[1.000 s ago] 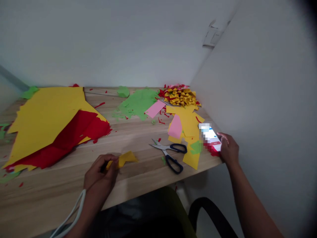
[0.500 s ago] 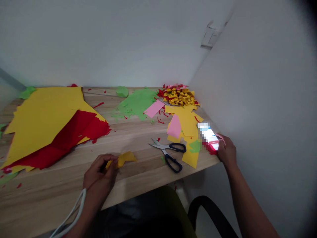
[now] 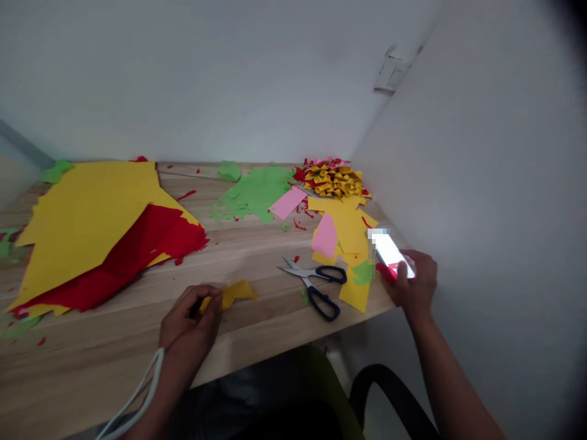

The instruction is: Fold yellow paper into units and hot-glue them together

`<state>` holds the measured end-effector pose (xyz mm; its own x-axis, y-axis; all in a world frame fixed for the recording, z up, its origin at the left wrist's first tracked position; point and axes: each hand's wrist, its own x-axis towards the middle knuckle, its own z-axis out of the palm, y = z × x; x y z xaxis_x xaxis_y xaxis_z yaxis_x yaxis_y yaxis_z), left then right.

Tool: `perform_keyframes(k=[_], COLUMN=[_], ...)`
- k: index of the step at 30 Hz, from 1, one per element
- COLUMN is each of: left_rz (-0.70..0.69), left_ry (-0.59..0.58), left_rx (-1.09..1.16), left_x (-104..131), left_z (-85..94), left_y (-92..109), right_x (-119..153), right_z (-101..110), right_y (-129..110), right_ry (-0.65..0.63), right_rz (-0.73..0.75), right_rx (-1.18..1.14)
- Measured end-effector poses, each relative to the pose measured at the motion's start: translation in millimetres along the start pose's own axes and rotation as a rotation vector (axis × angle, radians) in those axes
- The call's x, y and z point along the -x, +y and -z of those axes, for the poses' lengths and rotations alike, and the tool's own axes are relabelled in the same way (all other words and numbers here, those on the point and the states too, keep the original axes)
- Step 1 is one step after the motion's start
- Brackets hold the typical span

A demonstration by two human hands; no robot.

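Between the thumb and fingers of my left hand (image 3: 191,324) is a small folded strip of yellow paper (image 3: 238,292), held just over the table near its front edge. At the table's right end my right hand (image 3: 417,284) grips a phone (image 3: 391,252) with a lit screen, its thumb over the lower part of the screen. Dark-handled scissors (image 3: 316,281) lie with blades spread between my two hands. Yellow paper pieces (image 3: 351,229), with a pink piece (image 3: 324,235) on top, lie beside the phone.
Large yellow sheets (image 3: 87,214) and a crumpled red sheet (image 3: 132,260) cover the table's left side. Green paper (image 3: 259,189) lies at the back, near a heap of folded yellow paper pieces (image 3: 337,182). A chair armrest (image 3: 380,382) stands below the front edge.
My right thumb has moved onto the phone's screen, and what the screen shows has changed. My left hand still holds the yellow strip. The whole view has shifted slightly.
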<state>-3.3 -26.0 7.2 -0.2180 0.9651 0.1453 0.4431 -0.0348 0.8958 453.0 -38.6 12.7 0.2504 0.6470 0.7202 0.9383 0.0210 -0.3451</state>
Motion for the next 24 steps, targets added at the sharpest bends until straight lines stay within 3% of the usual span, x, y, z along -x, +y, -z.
perform_keyframes(k=[5,8,11,16,24], left_rz=[0.019,0.034,0.049,0.062,0.089], left_ry=[0.001,0.008,0.024,0.020,0.011], left_rx=[0.001,0.023,0.064,0.145,0.116], left_x=[0,0,1,2,1], left_z=[0.4,-0.8,-2.3,-3.3,-0.9], left_y=[5,5,-1,-13,-1], right_x=[15,29,41,46,46], right_z=[-20,-35,-51,-69,-74], right_y=[-107,-170,-215,-249,-252], right_ry=[-0.105,-0.293,-0.419,-0.584,-0.706], right_rz=[0.306,0.456,0.575,0.578,0.525], right_rx=[-0.260,-0.514,-0.642,-0.633,-0.567])
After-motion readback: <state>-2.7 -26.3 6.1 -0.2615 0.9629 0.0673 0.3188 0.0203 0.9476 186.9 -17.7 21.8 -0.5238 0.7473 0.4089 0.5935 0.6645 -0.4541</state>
